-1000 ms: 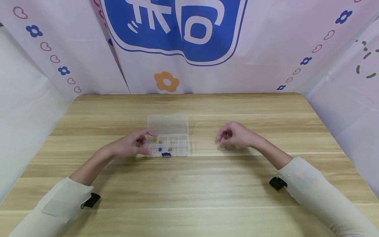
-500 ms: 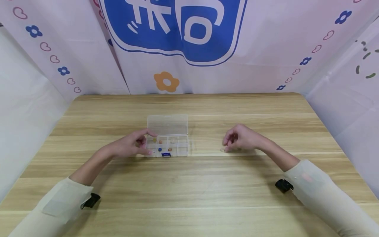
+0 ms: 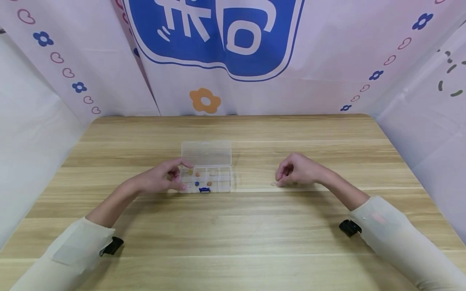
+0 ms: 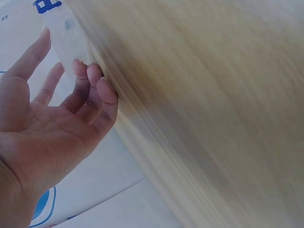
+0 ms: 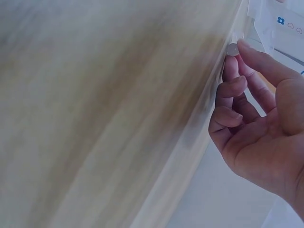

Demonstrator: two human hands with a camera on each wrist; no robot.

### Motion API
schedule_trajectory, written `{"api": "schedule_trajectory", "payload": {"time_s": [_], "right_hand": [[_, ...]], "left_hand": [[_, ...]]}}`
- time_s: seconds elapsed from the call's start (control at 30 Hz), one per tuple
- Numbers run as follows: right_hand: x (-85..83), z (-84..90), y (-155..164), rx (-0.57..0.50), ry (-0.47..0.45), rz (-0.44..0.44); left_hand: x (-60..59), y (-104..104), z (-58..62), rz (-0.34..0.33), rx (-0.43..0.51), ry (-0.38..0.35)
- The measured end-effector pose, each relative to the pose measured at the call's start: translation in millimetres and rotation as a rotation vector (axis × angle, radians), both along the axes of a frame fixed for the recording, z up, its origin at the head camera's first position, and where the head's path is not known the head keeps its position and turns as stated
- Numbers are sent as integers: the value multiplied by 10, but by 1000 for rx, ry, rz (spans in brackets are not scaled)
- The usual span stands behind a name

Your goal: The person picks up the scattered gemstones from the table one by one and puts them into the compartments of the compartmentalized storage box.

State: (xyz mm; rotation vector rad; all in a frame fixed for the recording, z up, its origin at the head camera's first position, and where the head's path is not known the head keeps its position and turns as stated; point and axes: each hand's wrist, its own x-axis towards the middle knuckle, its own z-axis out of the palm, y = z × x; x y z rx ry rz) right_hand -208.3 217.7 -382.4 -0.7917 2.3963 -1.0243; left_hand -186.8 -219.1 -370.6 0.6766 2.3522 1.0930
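A clear compartment box point(image 3: 206, 174) lies on the wooden table point(image 3: 233, 226) with its lid folded back. Several small coloured beads sit in its cells. My left hand point(image 3: 164, 178) holds the box's left end between thumb and curled fingers; the left wrist view shows the clear box point(image 4: 66, 33) between my thumb and fingertips. To the right of the box, my right hand point(image 3: 295, 169) is curled low over the table. Its thumb and index finger pinch a small pale bead point(image 3: 273, 184) lying on the wood. The right wrist view shows that bead point(image 5: 232, 49) at my fingertips.
Printed cloth walls close in the table at the back point(image 3: 218, 60), left and right. A blue clasp point(image 3: 204, 190) sticks out from the box's near edge. Bare wood stretches between the box and my right hand and along the near side.
My right hand has shifted a little to the right and settled its fingertips on the pale bead. My left hand and the box have stayed put.
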Motion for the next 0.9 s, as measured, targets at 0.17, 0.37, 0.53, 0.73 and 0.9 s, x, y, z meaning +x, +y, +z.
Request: {"api": "schedule_trajectory", "payload": {"time_s": [0.17, 0.37, 0.53, 0.73, 0.9], "right_hand": [[-3, 32, -8, 21, -8, -11], [-15, 57, -17, 37, 0, -37], [-36, 59, -28, 27, 41, -30], [-57, 56, -52, 24, 69, -26], [-78, 56, -78, 14, 83, -32]], "left_hand": [[-7, -3, -4, 4, -4, -9], [-9, -2, 2, 6, -5, -19], [-11, -5, -2, 2, -8, -10], [-10, -8, -19, -7, -1, 4], [-9, -17, -35, -12, 0, 23]]}}
